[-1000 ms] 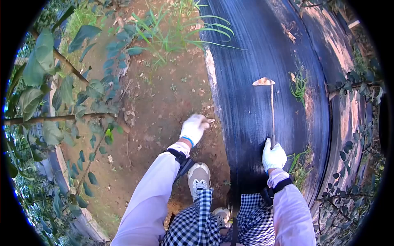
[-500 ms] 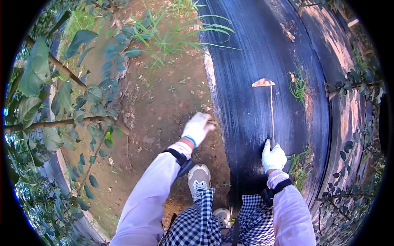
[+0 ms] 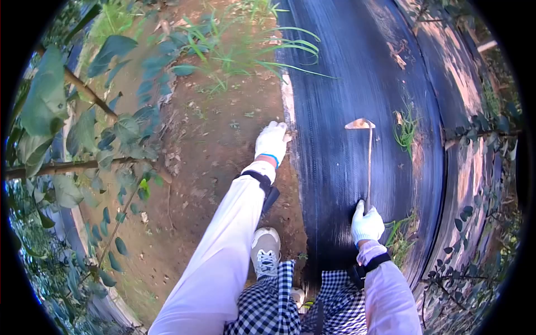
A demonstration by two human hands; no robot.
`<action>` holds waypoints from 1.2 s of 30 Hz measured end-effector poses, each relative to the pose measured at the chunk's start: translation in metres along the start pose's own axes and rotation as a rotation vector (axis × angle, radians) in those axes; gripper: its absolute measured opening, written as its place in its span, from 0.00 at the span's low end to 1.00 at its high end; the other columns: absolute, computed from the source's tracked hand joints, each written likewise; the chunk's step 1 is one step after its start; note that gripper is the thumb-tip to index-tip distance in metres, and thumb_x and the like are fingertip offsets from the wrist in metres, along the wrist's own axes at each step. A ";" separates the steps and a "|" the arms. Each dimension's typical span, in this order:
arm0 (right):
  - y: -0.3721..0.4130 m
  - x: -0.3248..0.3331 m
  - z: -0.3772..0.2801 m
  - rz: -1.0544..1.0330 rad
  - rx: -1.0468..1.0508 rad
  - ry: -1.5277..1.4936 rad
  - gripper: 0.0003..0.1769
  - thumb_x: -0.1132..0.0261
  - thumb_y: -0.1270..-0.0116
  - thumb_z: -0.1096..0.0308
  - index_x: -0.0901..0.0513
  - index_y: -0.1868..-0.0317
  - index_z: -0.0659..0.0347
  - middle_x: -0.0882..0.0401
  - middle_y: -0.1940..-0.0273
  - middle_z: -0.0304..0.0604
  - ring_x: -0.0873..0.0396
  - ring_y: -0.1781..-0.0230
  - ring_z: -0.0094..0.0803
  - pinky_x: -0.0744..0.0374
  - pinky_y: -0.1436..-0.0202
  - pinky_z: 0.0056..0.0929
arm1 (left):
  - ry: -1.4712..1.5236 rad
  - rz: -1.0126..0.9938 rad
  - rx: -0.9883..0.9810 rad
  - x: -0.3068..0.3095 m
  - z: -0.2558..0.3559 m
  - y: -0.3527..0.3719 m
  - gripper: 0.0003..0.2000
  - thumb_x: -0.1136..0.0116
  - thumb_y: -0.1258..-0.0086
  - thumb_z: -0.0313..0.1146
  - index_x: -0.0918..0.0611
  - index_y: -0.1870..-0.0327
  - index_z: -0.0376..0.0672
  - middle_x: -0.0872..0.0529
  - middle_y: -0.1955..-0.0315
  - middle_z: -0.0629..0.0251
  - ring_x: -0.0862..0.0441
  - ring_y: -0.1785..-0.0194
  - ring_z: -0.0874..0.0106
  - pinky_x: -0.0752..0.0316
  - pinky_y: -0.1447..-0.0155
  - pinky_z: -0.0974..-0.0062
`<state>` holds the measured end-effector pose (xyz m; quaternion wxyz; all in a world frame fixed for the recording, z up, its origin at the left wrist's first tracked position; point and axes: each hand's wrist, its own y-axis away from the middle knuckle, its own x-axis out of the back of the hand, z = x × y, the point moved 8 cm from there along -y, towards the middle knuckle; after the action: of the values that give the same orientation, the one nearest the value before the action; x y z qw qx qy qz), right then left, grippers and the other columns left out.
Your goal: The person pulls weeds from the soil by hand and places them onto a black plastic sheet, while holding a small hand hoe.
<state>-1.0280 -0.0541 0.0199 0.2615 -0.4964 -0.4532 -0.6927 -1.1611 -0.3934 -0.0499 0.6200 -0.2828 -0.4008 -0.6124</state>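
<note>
My right hand [image 3: 367,224], in a white glove, is closed around the handle of a small hand hoe [image 3: 369,167]. The hoe's thin shaft points away from me, and its triangular, rust-marked blade is over the black plastic film [image 3: 335,184]. Stretched forward, my left hand [image 3: 272,140], also gloved in white, is above the bare soil [image 3: 223,162] beside the film's left edge. Its fingers look curled together, with a small tan bit showing at their tips. What that bit is cannot be made out.
Tall grass [image 3: 245,53] grows ahead on the soil. Leafy branches [image 3: 84,166] reach in from the left. Green weeds [image 3: 406,128] poke up along the film's right side, with more shrubs [image 3: 463,268] beyond. My shoe [image 3: 265,252] stands on the soil by the film.
My left hand has moved forward, away from my body, along the film's edge. My right hand and the hoe have shifted slightly nearer to me, the grip unchanged.
</note>
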 end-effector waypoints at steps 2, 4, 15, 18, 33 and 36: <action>0.003 0.003 -0.002 0.022 0.009 -0.031 0.31 0.49 0.32 0.40 0.16 0.62 0.62 0.15 0.67 0.59 0.16 0.62 0.56 0.20 0.53 0.49 | 0.051 0.103 -0.065 0.001 -0.008 0.001 0.11 0.40 0.36 0.37 0.20 0.58 0.40 0.18 0.60 0.51 0.20 0.52 0.51 0.26 0.45 0.59; 0.001 0.002 -0.002 0.023 0.007 -0.043 0.32 0.48 0.32 0.40 0.16 0.63 0.64 0.16 0.68 0.61 0.16 0.64 0.57 0.20 0.55 0.50 | 0.309 0.229 -0.011 0.017 -0.024 0.023 0.12 0.42 0.34 0.36 0.20 0.55 0.39 0.17 0.60 0.52 0.19 0.54 0.55 0.24 0.48 0.63; 0.001 0.001 -0.001 0.073 0.068 -0.091 0.32 0.47 0.30 0.41 0.16 0.67 0.66 0.16 0.72 0.60 0.16 0.67 0.57 0.20 0.59 0.49 | 0.206 0.267 0.314 0.116 -0.188 0.194 0.18 0.33 0.43 0.32 0.20 0.50 0.42 0.17 0.59 0.60 0.18 0.54 0.63 0.22 0.48 0.66; 0.000 0.003 -0.002 0.084 0.075 -0.092 0.31 0.47 0.30 0.41 0.16 0.66 0.65 0.16 0.71 0.60 0.16 0.67 0.56 0.20 0.59 0.48 | 0.020 0.074 0.388 0.092 -0.162 0.186 0.18 0.31 0.44 0.41 0.18 0.55 0.43 0.18 0.58 0.54 0.20 0.50 0.54 0.25 0.44 0.62; 0.003 0.002 0.000 0.070 0.041 -0.092 0.31 0.47 0.30 0.41 0.16 0.64 0.64 0.15 0.68 0.59 0.16 0.63 0.55 0.20 0.56 0.48 | -0.079 -0.043 0.350 0.064 -0.170 0.203 0.16 0.34 0.42 0.41 0.17 0.56 0.41 0.16 0.59 0.51 0.18 0.51 0.55 0.25 0.43 0.63; 0.001 0.006 -0.006 0.065 0.039 -0.084 0.31 0.47 0.30 0.41 0.16 0.64 0.64 0.15 0.68 0.58 0.16 0.63 0.55 0.20 0.56 0.48 | 0.149 0.217 0.638 0.095 -0.201 0.213 0.14 0.37 0.39 0.40 0.16 0.58 0.40 0.15 0.59 0.50 0.18 0.51 0.55 0.25 0.44 0.63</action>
<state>-1.0319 -0.0595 0.0256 0.2742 -0.5341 -0.4607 -0.6536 -0.9278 -0.5943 -0.0445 0.7662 -0.0699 -0.4934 -0.4057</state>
